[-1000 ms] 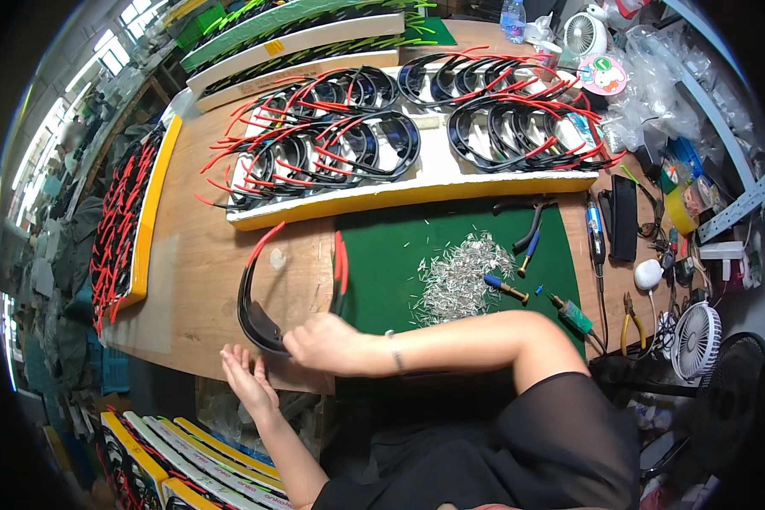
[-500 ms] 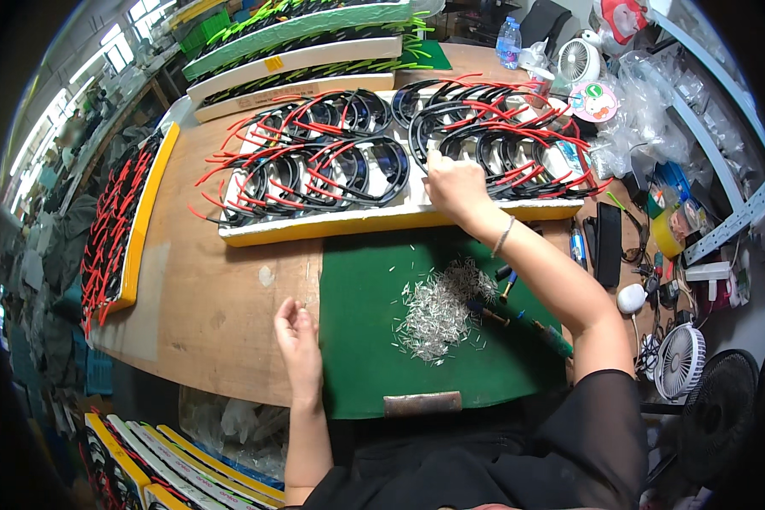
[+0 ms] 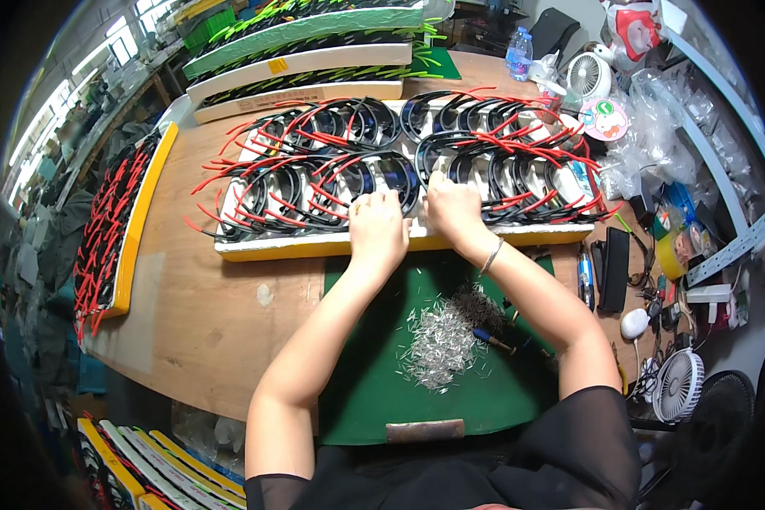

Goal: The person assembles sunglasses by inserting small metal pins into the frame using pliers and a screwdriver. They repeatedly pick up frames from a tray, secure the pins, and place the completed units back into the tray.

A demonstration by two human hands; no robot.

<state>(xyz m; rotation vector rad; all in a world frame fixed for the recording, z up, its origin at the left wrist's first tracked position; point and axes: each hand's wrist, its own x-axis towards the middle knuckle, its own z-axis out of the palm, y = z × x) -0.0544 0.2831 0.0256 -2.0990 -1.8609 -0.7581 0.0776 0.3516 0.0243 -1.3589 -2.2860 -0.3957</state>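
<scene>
A white foam tray [image 3: 272,244] with a yellow front side holds several black ring-shaped coils of cable with red ends. My left hand [image 3: 380,225] rests over the tray's front, its fingers curled beside a front coil of black cable [image 3: 414,183]; whatever they grip is hidden. Close by on the right, my right hand [image 3: 453,208] has its fingers closed at the left edge of another black coil [image 3: 422,155]. On the green mat [image 3: 361,357] below lies a pile of small clear tubes [image 3: 442,344], with a blue-and-brown hand tool [image 3: 493,340] at its right.
Another yellow-sided tray [image 3: 144,225] of red-ended cables stands at left. Stacked trays [image 3: 314,89] with green-ended cables rise at the back. Along the right are a black case [image 3: 612,269], a tape roll [image 3: 667,248], small fans [image 3: 678,385] and bottles [image 3: 519,55].
My left hand has moved from above the wooden table up and right to the tray's front. My right hand has drawn slightly nearer to me. The view has shifted a little.
</scene>
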